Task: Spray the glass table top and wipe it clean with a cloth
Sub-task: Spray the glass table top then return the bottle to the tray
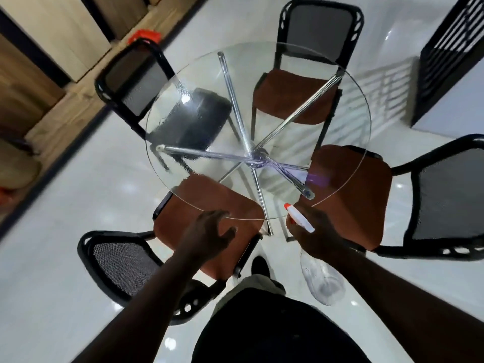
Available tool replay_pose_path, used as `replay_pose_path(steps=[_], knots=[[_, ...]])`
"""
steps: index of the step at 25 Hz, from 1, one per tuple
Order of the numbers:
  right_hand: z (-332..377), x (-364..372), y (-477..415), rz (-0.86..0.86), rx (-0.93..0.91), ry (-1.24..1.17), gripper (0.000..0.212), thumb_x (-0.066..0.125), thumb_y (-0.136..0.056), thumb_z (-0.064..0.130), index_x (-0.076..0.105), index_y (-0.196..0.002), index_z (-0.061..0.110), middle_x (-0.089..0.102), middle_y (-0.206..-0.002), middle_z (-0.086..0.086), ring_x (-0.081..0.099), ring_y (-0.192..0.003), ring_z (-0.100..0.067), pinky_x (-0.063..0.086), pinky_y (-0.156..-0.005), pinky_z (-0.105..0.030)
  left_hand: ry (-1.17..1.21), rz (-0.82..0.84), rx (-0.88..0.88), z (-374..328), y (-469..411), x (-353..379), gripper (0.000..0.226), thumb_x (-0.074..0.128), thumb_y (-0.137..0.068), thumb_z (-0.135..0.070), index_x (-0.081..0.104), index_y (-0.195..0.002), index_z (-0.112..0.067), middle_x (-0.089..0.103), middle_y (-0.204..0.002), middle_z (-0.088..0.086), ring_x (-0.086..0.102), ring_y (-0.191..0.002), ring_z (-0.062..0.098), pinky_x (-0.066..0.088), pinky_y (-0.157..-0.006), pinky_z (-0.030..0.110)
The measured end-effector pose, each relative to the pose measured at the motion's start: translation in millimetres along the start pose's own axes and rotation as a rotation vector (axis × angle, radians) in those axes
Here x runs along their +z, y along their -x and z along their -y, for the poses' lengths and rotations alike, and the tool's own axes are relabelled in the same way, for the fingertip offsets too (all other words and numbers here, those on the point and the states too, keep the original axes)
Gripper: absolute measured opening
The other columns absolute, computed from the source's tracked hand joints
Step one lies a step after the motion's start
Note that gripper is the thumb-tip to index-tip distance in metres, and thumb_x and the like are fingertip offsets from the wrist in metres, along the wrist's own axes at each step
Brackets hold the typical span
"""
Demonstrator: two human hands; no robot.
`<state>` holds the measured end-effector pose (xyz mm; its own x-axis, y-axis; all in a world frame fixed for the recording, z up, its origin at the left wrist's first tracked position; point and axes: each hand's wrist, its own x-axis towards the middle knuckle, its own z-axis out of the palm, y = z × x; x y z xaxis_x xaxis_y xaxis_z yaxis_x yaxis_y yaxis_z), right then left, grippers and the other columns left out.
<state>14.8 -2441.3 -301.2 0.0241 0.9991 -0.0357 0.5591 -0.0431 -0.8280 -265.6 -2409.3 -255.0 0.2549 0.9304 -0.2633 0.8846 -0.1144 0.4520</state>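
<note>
A round glass table top (351,121) on crossed chrome legs (235,106) fills the middle of the head view. Fine droplets cover its left part. My right hand (317,237) grips a clear spray bottle (323,281) with a white head and orange nozzle (287,206), held at the table's near edge and aimed over the glass. My left hand (209,234) hovers open just short of the near rim, fingers spread, holding nothing. No cloth is in sight.
Several black mesh-backed chairs ring the table: brown-seated ones at near left (209,205), right (351,195) and far (293,95), a black-seated one (193,116) at far left. Glossy white floor all around. A wooden wall stands at left, a black grille (450,48) at far right.
</note>
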Motion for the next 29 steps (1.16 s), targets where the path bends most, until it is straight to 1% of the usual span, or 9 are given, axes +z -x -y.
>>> replay_pose_path(steps=[5,10,14,17,20,23,25,27,29], knots=[[-11,20,-39,0.081,-0.017,0.068,0.007,0.058,-0.083,0.012,0.057,-0.079,0.006,0.059,-0.070,-0.008,0.058,-0.064,-0.037,0.052,-0.062,-0.053,0.034,0.058,-0.017,19,-41,4,0.049,0.073,-0.092,-0.041,0.065,-0.136,-0.021,0.067,-0.138,0.002,0.059,-0.130,0.023,0.044,-0.106,0.030],[-13,41,-47,0.229,-0.017,0.019,0.009,0.062,-0.080,0.013,0.061,-0.086,0.019,0.060,-0.079,0.010,0.059,-0.072,-0.008,0.047,-0.068,-0.028,0.050,0.023,-0.048,30,-56,1,0.046,0.073,-0.090,-0.038,0.070,-0.130,-0.015,0.072,-0.129,0.006,0.063,-0.124,0.026,0.048,-0.105,0.035],[-19,61,-58,0.325,-0.034,0.024,0.021,0.064,-0.084,0.008,0.050,-0.083,0.023,0.053,-0.075,0.008,0.053,-0.067,-0.012,0.045,-0.062,-0.034,0.050,0.046,-0.112,37,-63,8,0.052,0.065,-0.086,-0.046,0.070,-0.129,-0.017,0.072,-0.128,0.006,0.066,-0.120,0.025,0.052,-0.104,0.038],[-32,70,-57,0.340,-0.040,0.049,0.012,0.058,-0.082,0.010,0.048,-0.081,0.016,0.051,-0.074,0.004,0.046,-0.063,-0.016,0.039,-0.058,-0.038,0.046,0.104,-0.129,27,-66,12,0.056,0.060,-0.085,-0.050,0.067,-0.132,-0.020,0.069,-0.133,0.004,0.064,-0.124,0.023,0.051,-0.106,0.038],[-57,58,-44,0.291,-0.016,0.016,0.018,0.054,-0.078,0.009,0.046,-0.083,0.025,0.049,-0.077,0.010,0.042,-0.065,-0.012,0.038,-0.065,-0.030,0.011,0.146,-0.092,17,-73,22,0.050,0.068,-0.091,-0.041,0.065,-0.135,-0.017,0.068,-0.135,0.005,0.061,-0.127,0.024,0.049,-0.107,0.038],[-84,32,-19,0.206,0.109,-0.024,0.026,0.058,-0.078,0.011,0.066,-0.103,0.010,0.066,-0.090,-0.004,0.063,-0.079,-0.023,0.052,-0.072,-0.036,-0.012,0.131,-0.056,6,-83,30,0.054,0.060,-0.089,-0.049,0.068,-0.130,-0.015,0.072,-0.129,0.007,0.066,-0.121,0.026,0.054,-0.102,0.042],[-99,15,-7,0.164,0.135,-0.004,0.035,0.057,-0.077,0.012,0.068,-0.109,0.005,0.068,-0.094,-0.004,0.067,-0.084,-0.025,0.054,-0.074,-0.039,-0.019,0.135,-0.043,-2,-93,34,0.055,0.058,-0.088,-0.050,0.069,-0.129,-0.014,0.072,-0.127,0.008,0.067,-0.120,0.027,0.054,-0.102,0.041],[-110,0,0,0.103,0.170,-0.005,0.021,0.057,-0.079,0.010,0.063,-0.098,0.017,0.064,-0.088,0.011,0.064,-0.081,-0.013,0.051,-0.073,-0.031,-0.018,0.156,-0.030,-15,-105,37,0.054,0.062,-0.089,-0.048,0.068,-0.131,-0.015,0.071,-0.130,0.007,0.064,-0.123,0.025,0.052,-0.105,0.038],[-118,-13,2,0.009,0.173,0.010,0.029,0.059,-0.082,0.005,0.057,-0.095,0.031,0.060,-0.083,0.019,0.058,-0.076,-0.002,0.044,-0.073,-0.016,-0.022,0.163,-0.015,-29,-115,39,0.050,0.067,-0.093,-0.042,0.065,-0.135,-0.017,0.067,-0.136,0.005,0.059,-0.130,0.023,0.046,-0.108,0.034]])
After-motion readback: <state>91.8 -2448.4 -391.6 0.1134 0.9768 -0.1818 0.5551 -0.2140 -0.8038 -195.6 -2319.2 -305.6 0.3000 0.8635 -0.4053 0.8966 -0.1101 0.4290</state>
